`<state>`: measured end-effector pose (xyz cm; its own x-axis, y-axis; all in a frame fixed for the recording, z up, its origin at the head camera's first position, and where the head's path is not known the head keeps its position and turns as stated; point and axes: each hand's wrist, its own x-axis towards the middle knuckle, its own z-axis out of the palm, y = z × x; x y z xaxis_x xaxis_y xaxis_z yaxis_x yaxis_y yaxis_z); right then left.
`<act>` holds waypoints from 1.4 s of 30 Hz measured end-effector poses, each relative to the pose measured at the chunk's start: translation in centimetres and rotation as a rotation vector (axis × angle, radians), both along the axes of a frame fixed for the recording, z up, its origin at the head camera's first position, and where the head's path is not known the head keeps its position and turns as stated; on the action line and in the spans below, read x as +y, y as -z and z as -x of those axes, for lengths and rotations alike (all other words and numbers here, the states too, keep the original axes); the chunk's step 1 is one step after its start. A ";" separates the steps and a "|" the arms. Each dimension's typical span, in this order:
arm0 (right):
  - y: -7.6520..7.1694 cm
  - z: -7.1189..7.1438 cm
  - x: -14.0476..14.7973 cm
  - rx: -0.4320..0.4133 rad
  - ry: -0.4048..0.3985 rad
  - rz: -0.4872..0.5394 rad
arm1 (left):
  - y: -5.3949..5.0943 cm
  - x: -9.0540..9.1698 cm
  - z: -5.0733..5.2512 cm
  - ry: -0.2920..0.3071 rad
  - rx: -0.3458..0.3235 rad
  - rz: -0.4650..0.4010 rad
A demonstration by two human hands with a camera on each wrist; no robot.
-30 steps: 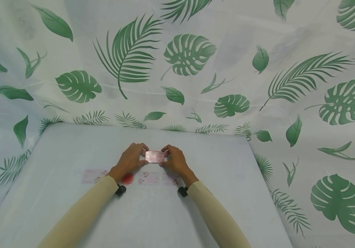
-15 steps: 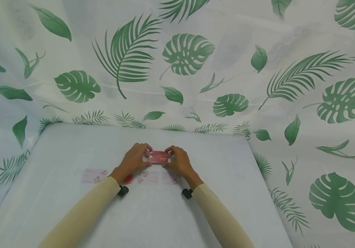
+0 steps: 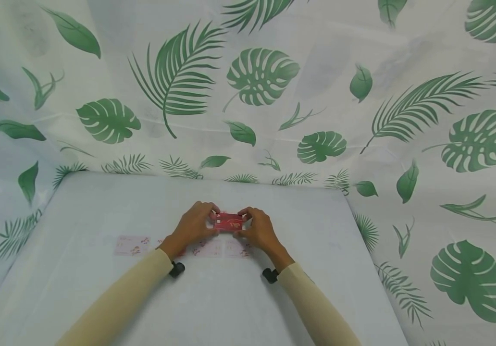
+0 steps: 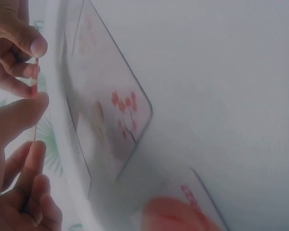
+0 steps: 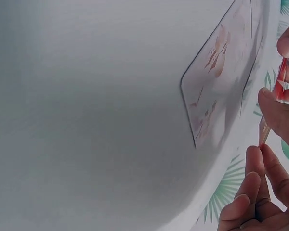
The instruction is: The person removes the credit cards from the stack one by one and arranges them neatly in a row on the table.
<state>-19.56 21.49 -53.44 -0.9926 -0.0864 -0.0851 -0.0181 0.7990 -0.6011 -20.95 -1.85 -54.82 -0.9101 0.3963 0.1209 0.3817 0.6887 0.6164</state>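
Note:
In the head view, a small red card (image 3: pixel 229 222) with "VIP" lettering is held up over the white table. My left hand (image 3: pixel 192 225) pinches its left end between thumb and fingers. The other end is pinched the same way by my right hand (image 3: pixel 260 231). Seen almost edge-on, the card (image 5: pixel 281 82) is a thin line in both wrist views. Nearer to me lie pale pink printed cards in a row, among them a left one (image 3: pixel 131 245), a middle one (image 3: pixel 207 248) and a right one (image 3: pixel 237 248). My left wrist partly covers the row.
A red round patch (image 4: pixel 176 214) lies over one pale card in the left wrist view; its kind is unclear. The white table (image 3: pixel 317 269) meets a leaf-printed curtain (image 3: pixel 269 154) at the back and sides. Dark wrist cameras (image 3: pixel 177 270) sit under both wrists.
Both hands have shifted a little to the right and towards me with the card. Its face, pale with glare earlier, now shows red with readable lettering.

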 end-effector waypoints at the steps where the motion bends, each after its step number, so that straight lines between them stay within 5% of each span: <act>1: 0.0 -0.1 0.2 0.002 0.000 0.001 | 0.0 0.1 -0.1 0.002 -0.001 -0.003; 24: -0.6 -2.8 3.9 0.079 0.008 0.033 | -0.9 3.4 -1.3 0.051 -0.012 -0.006; 42: -0.5 -4.7 6.3 0.077 0.041 0.038 | -0.3 5.6 -2.3 0.125 0.074 -0.041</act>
<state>-14.83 27.82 -52.98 -0.9989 -0.0471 -0.0061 -0.0328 0.7767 -0.6290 -18.61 3.75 -54.53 -0.8419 0.4994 0.2043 0.5084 0.6074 0.6103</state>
